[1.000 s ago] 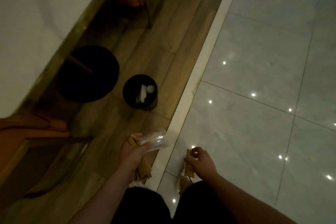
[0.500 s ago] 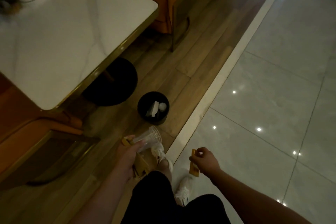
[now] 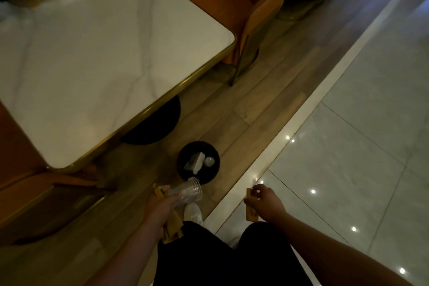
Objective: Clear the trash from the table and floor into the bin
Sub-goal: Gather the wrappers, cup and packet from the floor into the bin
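The bin (image 3: 198, 160), just ahead of the left hand (image 3: 160, 210), already has some trash, while that hand grips a cup (image 3: 186, 191) with brown paper (image 3: 173, 227) and the right hand (image 3: 267, 204) pinches a brown strip (image 3: 250, 212), all not yet dropped in.

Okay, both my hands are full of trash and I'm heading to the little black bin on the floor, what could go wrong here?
1. The left hand holds a clear plastic cup plus brown paper together; letting go at once may drop one beside the bin.
2. The bin's opening looks small and already holds white trash, so the cup might bounce out.
3. The brown wrapper in the right hand is light and could flutter onto the floor.
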Motion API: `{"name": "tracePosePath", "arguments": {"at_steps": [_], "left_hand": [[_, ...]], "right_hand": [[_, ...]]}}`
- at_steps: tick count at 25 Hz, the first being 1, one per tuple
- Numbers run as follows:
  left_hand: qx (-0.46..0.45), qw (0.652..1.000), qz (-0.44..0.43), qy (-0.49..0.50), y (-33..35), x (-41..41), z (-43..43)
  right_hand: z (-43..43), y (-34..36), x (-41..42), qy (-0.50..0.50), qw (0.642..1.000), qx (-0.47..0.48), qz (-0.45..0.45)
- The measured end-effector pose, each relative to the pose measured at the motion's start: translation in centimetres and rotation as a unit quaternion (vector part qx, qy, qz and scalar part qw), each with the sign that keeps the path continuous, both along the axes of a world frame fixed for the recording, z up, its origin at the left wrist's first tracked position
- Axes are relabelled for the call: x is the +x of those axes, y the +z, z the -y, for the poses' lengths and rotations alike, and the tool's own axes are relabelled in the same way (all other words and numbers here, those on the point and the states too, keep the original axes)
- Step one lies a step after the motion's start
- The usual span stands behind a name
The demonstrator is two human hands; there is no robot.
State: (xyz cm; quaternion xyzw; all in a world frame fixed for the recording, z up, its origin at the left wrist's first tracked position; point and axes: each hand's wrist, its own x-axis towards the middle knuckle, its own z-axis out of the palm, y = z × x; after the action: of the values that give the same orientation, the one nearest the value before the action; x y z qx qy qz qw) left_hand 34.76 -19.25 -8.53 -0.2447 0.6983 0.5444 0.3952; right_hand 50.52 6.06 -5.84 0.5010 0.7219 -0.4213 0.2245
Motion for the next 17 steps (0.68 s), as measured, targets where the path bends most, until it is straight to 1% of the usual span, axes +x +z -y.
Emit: {"name": "tracePosePath", "arguments": {"at_steps": [5,9,11,13,15,17], "left_hand": [[-0.027,0.998,-0.001,0.054,-1.2,-2.2,-1.4],[-0.074,0.992,-0.012,0.100,-2.0,-3.4,-4.7],[-0.116,0.988,-0.022,0.095,-2.9,-4.1,-6.6],[-0.169,0.982,-0.027,0.079,-4.5,-4.8,-8.6],[-0.217,0.974,-0.045,0.056,-6.8,-5.3,-10.1],[-0.236,0.969,-0.041,0.057,-10.1,-5.9,-11.4]], "right_hand": [[-4.1,-0.6,-6.2,0.063,0.998,-0.021,0.005],[-7.3,-3.6,-11.3,0.142,0.988,-0.060,0.025],[-8.4,-5.7,-13.9,0.169,0.981,-0.090,0.025],[-9.5,-8.5,-16.2,0.214,0.969,-0.117,0.046],[-10.3,-11.1,-17.9,0.262,0.954,-0.126,0.071],[-10.8,-13.8,-19.5,0.289,0.945,-0.124,0.087]]}}
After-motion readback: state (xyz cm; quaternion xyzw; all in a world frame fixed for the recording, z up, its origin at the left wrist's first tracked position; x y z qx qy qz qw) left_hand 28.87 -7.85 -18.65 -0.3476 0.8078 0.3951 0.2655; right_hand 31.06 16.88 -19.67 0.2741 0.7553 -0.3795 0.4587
